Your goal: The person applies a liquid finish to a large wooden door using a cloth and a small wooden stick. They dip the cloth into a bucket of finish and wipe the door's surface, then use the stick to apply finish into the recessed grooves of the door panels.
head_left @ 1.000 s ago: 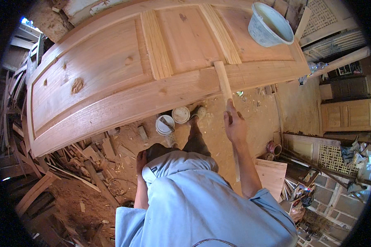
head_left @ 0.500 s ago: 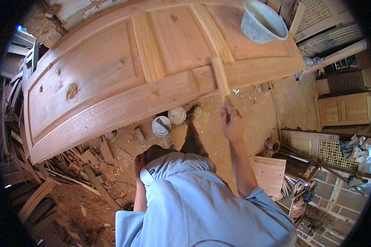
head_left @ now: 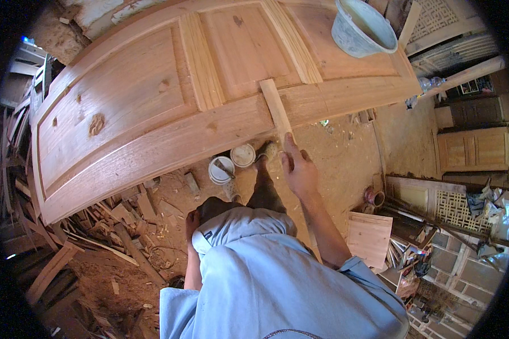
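Wood scraps (head_left: 133,214) litter the earthen floor (head_left: 345,164) below a panelled door (head_left: 127,79). Over its near rail (head_left: 169,142) lies a wooden strip (head_left: 275,107) — probably light, stiff, steadiest where the right hand (head_left: 301,172) wraps its near end. Left hand (head_left: 193,221) beside dark trousers (head_left: 218,209) — grip unclear.

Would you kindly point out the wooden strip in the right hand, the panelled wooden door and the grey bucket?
Wooden strip (head_left: 276,107): head view, on its upper face, ahead of the fingers (head_left: 289,141).
Panelled wooden door (head_left: 247,52): head view, on its middle panel.
Grey bucket (head_left: 348,37): head view, on its outer wall.
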Available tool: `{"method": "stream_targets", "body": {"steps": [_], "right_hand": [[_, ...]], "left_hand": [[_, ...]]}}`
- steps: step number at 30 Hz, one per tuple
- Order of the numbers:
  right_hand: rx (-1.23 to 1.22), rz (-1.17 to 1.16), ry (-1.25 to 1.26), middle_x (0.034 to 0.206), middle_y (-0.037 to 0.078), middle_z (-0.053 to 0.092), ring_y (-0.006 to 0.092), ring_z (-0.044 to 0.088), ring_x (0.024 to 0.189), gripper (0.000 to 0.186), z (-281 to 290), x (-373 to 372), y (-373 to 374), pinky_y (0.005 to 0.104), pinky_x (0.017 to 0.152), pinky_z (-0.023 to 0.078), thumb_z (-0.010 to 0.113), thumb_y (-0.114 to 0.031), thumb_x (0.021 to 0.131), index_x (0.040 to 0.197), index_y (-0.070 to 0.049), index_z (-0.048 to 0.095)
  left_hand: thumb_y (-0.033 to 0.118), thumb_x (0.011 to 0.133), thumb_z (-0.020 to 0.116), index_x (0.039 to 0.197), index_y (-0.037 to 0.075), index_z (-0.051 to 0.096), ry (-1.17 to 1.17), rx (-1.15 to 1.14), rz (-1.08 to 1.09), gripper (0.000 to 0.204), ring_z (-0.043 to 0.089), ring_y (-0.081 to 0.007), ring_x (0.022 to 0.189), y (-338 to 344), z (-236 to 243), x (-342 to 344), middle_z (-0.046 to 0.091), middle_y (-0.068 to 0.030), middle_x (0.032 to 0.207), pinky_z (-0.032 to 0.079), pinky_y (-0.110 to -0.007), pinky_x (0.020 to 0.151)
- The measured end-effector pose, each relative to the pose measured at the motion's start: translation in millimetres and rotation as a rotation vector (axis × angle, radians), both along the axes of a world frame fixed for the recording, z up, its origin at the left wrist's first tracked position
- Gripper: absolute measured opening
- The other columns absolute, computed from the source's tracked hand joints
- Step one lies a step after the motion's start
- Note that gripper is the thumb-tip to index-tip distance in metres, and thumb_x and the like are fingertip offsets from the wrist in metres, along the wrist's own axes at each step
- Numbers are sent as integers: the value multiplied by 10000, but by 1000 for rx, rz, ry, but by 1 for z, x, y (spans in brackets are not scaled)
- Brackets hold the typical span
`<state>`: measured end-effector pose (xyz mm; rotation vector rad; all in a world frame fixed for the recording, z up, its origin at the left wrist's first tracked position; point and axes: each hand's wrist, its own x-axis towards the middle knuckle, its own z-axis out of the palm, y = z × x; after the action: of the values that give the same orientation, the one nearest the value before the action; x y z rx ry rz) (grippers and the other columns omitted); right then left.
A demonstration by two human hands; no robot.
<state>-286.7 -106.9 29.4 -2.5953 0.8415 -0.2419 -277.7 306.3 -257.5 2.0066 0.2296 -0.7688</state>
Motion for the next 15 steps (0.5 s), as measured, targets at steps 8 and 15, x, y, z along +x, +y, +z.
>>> {"method": "stream_targets", "body": {"steps": [8, 15], "right_hand": [[43, 95, 5, 791, 175, 590, 347, 643, 661, 550, 30, -3, 21, 444, 572, 523, 606, -270, 922, 1439, -252, 420], [-72, 83, 7, 744, 157, 562, 335, 611, 586, 601, 0, -6, 1, 457, 538, 512, 628, -253, 896, 1450, -288, 398]], "left_hand": [[317, 974, 515, 1153, -41, 610, 2, 33, 57, 411, 618, -246, 945, -14, 48, 7, 672, -178, 1029, 477, -349, 841], [305, 978, 510, 1153, -41, 609, 46, -51, 89, 400, 615, -233, 943, -13, 42, 2, 670, -174, 1031, 475, -341, 840]]}}
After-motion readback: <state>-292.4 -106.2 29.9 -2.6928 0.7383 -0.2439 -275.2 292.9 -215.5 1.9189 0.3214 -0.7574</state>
